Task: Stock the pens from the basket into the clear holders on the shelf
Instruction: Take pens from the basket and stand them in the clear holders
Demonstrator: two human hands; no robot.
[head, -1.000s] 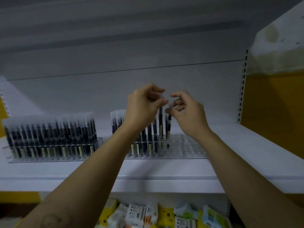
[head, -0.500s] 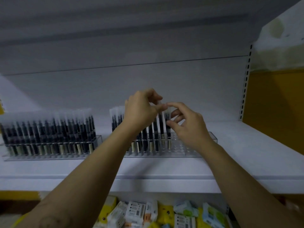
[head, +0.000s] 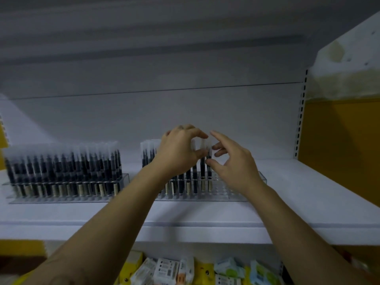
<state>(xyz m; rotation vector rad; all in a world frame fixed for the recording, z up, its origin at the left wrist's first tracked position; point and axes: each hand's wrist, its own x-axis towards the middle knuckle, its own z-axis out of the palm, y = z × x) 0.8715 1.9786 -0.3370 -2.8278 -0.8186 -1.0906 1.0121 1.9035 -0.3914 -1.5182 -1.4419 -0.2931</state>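
On the white shelf [head: 298,192] stand two clear holders side by side, a little apart. The left holder [head: 124,178] is packed full of dark pens with clear caps. The right holder [head: 230,192] is filled only in its left part, and its right part shows bare holes. Both hands are over this right holder. The left hand [head: 178,150] has its fingers curled, and index and thumb close around the clear caps of the pens [head: 202,167] that stand upright at the edge of the filled part. The right hand [head: 236,165] is spread and relaxed, gripping nothing; its thumb touches the barrel of the last pen. Below the shelf lie small packets [head: 166,270], white and yellow.
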